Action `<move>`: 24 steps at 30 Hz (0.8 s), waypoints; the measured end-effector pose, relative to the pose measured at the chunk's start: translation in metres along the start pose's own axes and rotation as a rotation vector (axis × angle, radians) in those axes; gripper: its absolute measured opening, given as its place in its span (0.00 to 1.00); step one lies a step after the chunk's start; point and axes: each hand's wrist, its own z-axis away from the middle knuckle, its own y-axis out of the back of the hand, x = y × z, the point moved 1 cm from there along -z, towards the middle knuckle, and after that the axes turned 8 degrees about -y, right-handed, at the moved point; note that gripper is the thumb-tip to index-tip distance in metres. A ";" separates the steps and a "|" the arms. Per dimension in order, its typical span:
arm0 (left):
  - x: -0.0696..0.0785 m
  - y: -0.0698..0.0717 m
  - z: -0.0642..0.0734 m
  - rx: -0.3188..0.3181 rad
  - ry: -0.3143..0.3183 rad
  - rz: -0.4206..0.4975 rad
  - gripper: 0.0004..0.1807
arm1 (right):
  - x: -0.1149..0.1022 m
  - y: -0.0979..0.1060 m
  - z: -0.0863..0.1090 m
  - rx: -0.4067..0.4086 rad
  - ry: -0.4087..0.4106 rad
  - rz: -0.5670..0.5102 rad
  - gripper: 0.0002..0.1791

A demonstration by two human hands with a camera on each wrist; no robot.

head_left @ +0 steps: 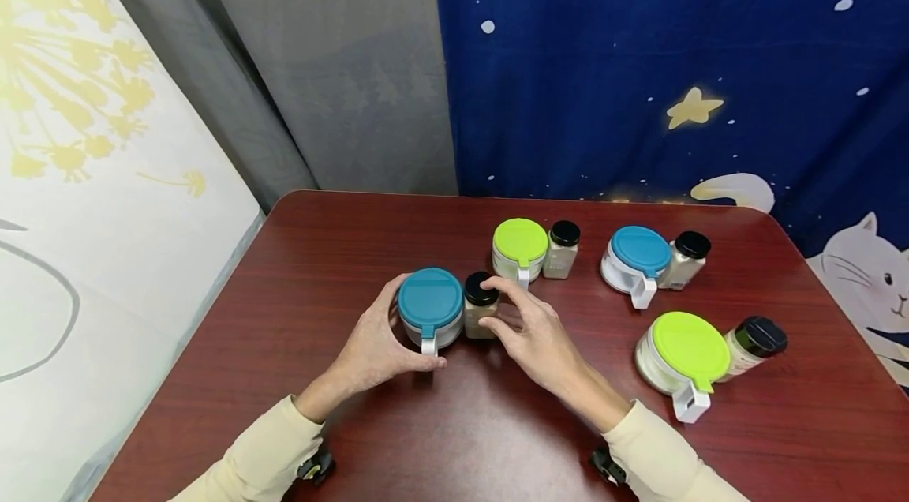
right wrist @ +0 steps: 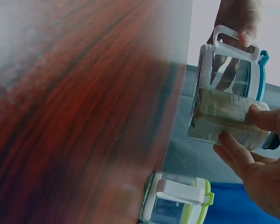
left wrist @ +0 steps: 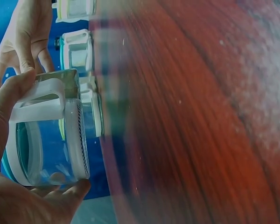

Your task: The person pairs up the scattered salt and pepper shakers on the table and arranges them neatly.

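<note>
My left hand (head_left: 372, 344) holds a clear glass jar with a blue lid (head_left: 430, 301), its thumb by the white handle and its fingers round the far side. In the left wrist view the handle (left wrist: 39, 112) and the clear glass body show. Right beside this jar stands a small spice jar (head_left: 480, 320) with a black lid. The thumb and fingertips of my right hand (head_left: 536, 332) pinch it from the right. In the right wrist view the spice jar (right wrist: 228, 119) has a greenish-brown filling and small print, and overlaps the blue-lidded jar (right wrist: 231, 74).
Behind stand a green-lidded jar (head_left: 520, 245) and a black-capped spice jar (head_left: 561, 253). Farther right are another blue-lidded jar (head_left: 639, 253) with a spice jar (head_left: 685, 261), and nearer a green-lidded jar (head_left: 689, 348) with a black-capped shaker (head_left: 753, 344). The table (head_left: 341, 249) is reddish-brown.
</note>
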 end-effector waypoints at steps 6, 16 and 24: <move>0.003 -0.009 -0.001 0.007 -0.013 -0.034 0.66 | 0.001 0.005 0.007 0.018 0.000 0.002 0.28; 0.010 -0.023 0.000 0.003 0.021 -0.104 0.67 | 0.003 0.015 0.020 0.027 -0.002 0.058 0.30; 0.014 -0.034 -0.001 -0.001 0.006 -0.143 0.67 | 0.007 0.022 0.030 0.038 -0.030 0.084 0.30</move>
